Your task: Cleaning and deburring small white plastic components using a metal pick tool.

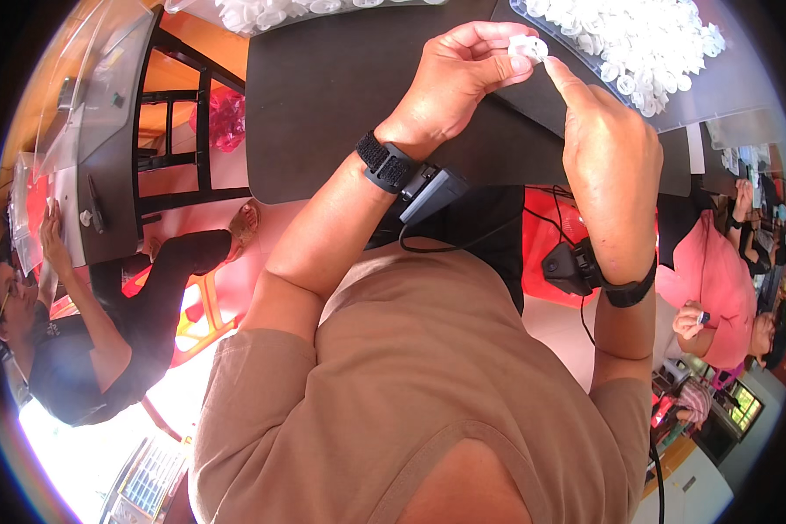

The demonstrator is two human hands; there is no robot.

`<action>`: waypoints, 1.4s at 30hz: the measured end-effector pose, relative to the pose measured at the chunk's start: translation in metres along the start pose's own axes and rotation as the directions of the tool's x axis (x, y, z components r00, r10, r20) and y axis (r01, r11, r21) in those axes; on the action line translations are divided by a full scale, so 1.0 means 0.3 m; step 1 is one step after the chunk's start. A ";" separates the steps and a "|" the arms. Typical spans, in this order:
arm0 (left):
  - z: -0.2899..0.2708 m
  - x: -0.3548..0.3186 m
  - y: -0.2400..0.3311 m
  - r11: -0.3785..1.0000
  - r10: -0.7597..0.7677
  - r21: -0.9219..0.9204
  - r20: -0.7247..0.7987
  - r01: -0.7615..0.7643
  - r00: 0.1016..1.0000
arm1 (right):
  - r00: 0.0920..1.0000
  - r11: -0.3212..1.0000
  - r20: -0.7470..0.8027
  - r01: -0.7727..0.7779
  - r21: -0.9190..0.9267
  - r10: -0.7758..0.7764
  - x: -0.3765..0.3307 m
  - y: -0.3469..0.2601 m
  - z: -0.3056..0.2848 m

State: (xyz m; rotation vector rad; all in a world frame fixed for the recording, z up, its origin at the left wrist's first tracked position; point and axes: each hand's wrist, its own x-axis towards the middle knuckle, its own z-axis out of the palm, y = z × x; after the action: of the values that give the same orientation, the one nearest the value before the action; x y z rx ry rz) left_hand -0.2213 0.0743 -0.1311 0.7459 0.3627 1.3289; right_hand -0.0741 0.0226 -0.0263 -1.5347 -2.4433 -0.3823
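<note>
Between the thumb and fingers of my left hand (pixel 469 77) is a small white plastic part (pixel 524 45), held above the far side of the dark table. My right hand (pixel 610 135) reaches in from the right, its index fingertip at the near edge of that part. Its other fingers curl under, and its thumb is hidden, so whatever they may hold does not show. Just beyond both hands, a clear plastic tray (pixel 585 59) carries a heap of similar white parts (pixel 642 44).
Another container of white parts (pixel 275 10) stands at the table's (pixel 323 105) far left. A person in dark clothes (pixel 74 349) sits at a neighbouring table on the left. At the right is a person in pink (pixel 712 293). Cabled devices (pixel 432 194) are strapped at my wrists.
</note>
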 end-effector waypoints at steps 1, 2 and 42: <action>0.000 0.000 0.001 1.000 -0.006 0.011 0.003 0.006 1.000 | 1.000 1.000 0.014 0.003 0.009 -0.003 0.001 0.002 -0.002; 0.001 -0.001 0.002 1.000 -0.011 0.023 0.006 0.011 1.000 | 1.000 1.000 0.014 0.002 0.009 -0.002 0.003 0.002 -0.004; -0.004 0.008 -0.007 1.000 -0.006 -0.014 0.039 0.007 0.999 | 0.999 1.000 0.042 -0.021 0.012 0.020 0.002 0.012 -0.045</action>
State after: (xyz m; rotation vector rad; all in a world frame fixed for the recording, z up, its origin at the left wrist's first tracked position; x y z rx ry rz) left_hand -0.2200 0.0769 -0.1330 0.7572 0.3246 1.3078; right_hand -0.0704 0.0200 -0.0132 -1.5769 -2.4543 -0.3345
